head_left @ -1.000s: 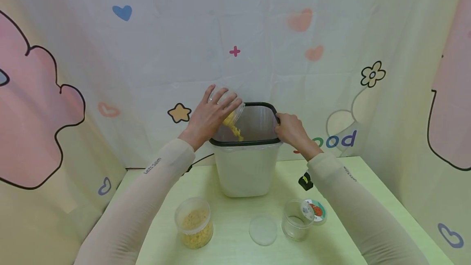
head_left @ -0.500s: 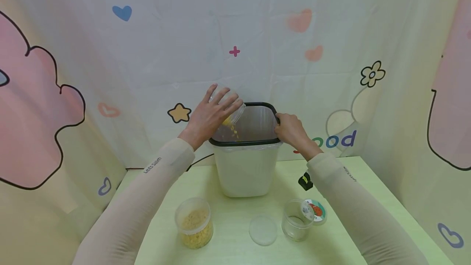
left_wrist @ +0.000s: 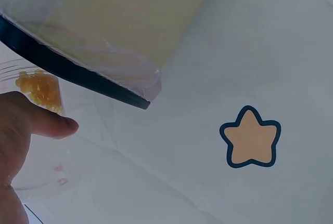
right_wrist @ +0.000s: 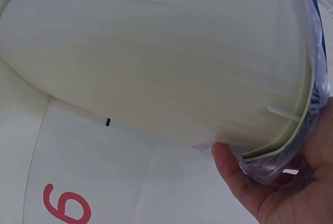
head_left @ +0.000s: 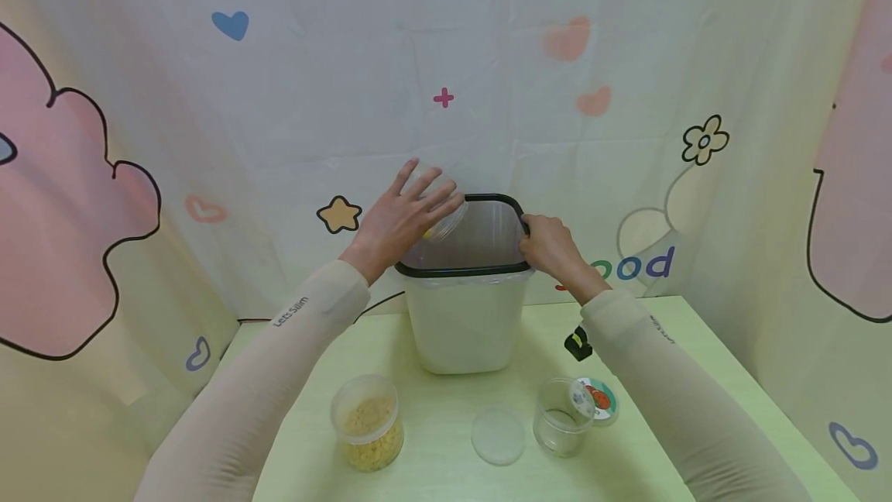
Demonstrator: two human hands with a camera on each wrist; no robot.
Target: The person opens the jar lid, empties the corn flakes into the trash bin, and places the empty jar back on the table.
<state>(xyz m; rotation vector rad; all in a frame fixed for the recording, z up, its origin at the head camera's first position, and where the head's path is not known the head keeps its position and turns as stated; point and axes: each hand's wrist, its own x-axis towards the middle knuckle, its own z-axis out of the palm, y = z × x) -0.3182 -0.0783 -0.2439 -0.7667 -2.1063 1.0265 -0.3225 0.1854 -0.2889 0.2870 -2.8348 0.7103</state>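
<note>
As I see it, left hand (head_left: 399, 221) wide around tipped cup (head_left: 451, 224) over bin (head_left: 465, 325), right hand (head_left: 550, 245) curled round rim (head_left: 465, 271).

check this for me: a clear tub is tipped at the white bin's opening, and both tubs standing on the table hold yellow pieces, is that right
Not quite: only the left tub on the table holds yellow pieces; the right tub shows none, as the head view makes plain. The tipped tub is indeed at the white bin's opening.
</note>
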